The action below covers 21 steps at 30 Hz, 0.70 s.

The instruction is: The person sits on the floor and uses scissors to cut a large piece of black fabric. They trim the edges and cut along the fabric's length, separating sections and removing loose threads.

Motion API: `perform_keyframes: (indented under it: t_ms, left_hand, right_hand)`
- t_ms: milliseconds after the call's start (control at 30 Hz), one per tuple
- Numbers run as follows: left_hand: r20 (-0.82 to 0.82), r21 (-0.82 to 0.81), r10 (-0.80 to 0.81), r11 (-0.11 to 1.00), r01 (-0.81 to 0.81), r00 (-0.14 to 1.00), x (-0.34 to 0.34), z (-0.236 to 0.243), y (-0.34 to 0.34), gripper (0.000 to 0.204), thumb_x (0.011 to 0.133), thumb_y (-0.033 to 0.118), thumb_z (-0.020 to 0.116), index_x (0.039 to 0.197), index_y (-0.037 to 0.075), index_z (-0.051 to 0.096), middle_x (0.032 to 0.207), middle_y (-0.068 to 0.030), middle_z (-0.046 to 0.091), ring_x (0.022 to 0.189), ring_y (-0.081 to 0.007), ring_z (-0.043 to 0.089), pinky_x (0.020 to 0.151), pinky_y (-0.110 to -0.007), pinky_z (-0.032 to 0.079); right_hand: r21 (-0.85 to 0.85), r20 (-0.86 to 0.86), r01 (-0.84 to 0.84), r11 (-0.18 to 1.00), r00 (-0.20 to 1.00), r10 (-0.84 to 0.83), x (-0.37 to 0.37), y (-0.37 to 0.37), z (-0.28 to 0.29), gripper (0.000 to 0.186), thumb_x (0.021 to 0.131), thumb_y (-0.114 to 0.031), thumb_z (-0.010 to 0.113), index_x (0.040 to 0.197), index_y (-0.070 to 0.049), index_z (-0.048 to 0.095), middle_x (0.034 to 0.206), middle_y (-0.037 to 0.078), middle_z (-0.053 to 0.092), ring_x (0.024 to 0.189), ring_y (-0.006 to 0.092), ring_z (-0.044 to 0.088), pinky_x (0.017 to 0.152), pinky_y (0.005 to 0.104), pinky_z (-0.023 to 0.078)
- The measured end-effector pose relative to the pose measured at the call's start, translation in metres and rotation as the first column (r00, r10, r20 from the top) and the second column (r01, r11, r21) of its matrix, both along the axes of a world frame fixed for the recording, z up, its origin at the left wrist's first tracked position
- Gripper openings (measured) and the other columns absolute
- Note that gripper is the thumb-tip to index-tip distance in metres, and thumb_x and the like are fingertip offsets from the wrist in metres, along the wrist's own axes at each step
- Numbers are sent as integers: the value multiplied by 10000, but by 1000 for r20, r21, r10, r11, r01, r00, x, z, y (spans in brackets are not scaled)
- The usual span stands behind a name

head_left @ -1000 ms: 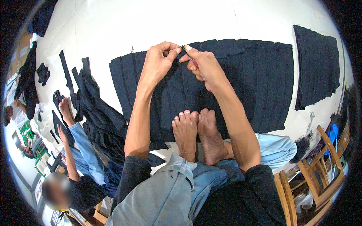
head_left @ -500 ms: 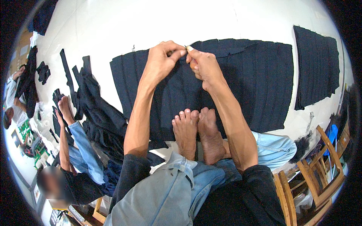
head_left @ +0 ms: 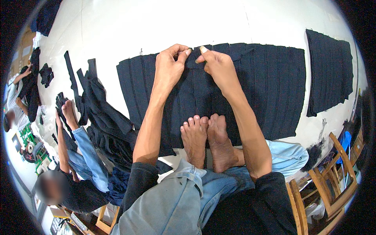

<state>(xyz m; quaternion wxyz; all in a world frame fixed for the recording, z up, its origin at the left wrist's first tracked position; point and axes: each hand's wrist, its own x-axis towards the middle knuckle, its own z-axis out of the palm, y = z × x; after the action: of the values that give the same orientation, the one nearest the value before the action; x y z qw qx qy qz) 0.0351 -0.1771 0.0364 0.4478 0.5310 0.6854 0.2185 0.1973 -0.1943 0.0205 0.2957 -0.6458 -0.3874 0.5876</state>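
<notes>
A wide dark ribbed cloth (head_left: 274,90) lies flat across the pale floor in front of me, its far edge uneven. At that far edge my left hand (head_left: 170,64) is closed, thumb and forefinger pinching the cloth. Just to its right, my right hand (head_left: 220,69) has its thumb raised at the edge and its fingers curled below. Whether something small sits in the right hand's grip is hidden. A short gap separates the two hands. My bare feet (head_left: 194,135) rest on the near part of the cloth.
Another dark folded cloth (head_left: 331,72) lies at the right. Dark strips and garments (head_left: 103,102) are heaped at the left, beside a seated person (head_left: 84,194). A second person (head_left: 17,102) is farther left. Wooden frames (head_left: 333,188) stand at the lower right.
My right hand has moved slightly right, away from the left hand, and its fist has turned and loosened. My left hand keeps its pinch. The view has shifted a little.
</notes>
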Motion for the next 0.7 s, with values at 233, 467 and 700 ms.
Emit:
perform_keyframes:
  t_ms: [233, 467, 700]
  left_hand:
    - [16, 17, 22, 1000, -22, 1000, 1, -2, 0, 245, 934, 237, 682, 1011, 13, 747, 913, -101, 753, 864, -149, 662, 864, -329, 500]
    - [47, 15, 32, 999, -33, 998, -1, -7, 0, 229, 925, 206, 691, 1011, 1, 745, 917, -93, 753, 855, -126, 652, 845, -293, 494]
    - [52, 16, 24, 1000, -25, 998, -1, -5, 1, 233, 927, 211, 697, 1013, 0, 743, 910, -78, 752, 822, -110, 636, 813, -279, 490]
  right_hand:
    - [-341, -382, -29, 939, 918, -110, 4, -7, 11, 478, 1003, -438, 537, 866, -3, 679, 547, -25, 469, 411, 65, 354, 382, 249, 238]
    - [-324, -385, 6, 946, 913, -137, 0, -6, 12, 456, 1002, -428, 545, 889, -2, 662, 550, -40, 454, 401, 48, 323, 367, 242, 196]
    - [-336, -386, -8, 942, 913, -130, 0, -8, 13, 441, 994, -421, 559, 890, -5, 663, 556, -39, 466, 401, 48, 319, 368, 245, 191]
